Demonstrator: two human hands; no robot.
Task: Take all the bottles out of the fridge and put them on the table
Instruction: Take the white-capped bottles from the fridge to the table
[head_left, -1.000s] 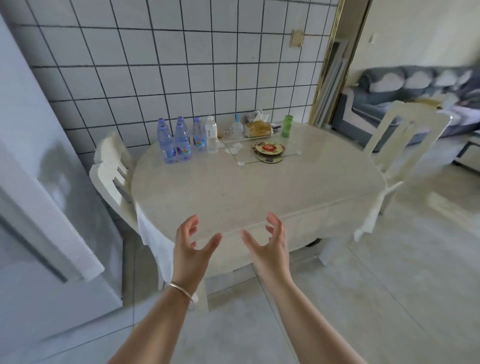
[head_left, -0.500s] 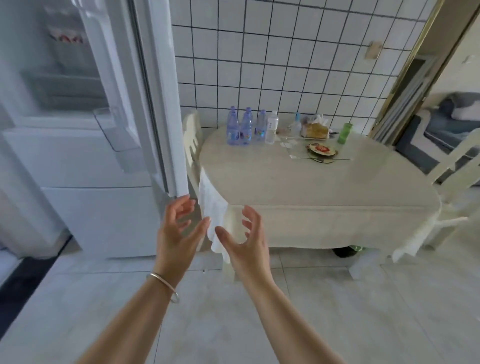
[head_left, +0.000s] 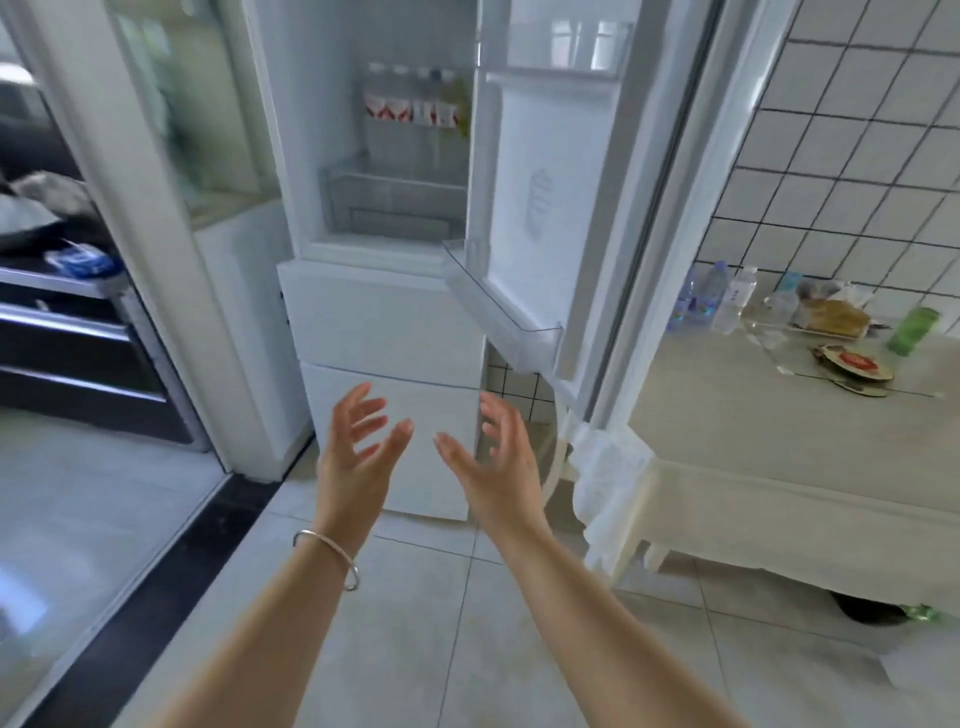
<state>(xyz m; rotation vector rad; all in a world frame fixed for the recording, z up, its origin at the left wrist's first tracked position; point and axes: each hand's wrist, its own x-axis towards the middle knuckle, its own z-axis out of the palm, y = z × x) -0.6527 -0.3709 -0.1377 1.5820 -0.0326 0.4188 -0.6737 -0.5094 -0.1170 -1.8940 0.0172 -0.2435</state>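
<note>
red-labelled bottles (head_left: 410, 106) on fridge (head_left: 384, 322) shelf, well above left hand (head_left: 358, 447), right hand (head_left: 498, 462) (both spread, empty)

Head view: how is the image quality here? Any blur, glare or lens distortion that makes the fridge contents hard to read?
Head view: wide-angle bending bows the fridge door; bottles in the fridge are soft and hazy, labels unreadable; bottles on the table are smeared; both hands are fairly sharp.

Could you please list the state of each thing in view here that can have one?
Fridge door: open.
Bottles in the fridge: upright in a row on a shelf.
Bottles on the table: upright, by the tiled wall.
Lower fridge drawers: closed.
Left hand: open, holding nothing.
Right hand: open, holding nothing.
</note>
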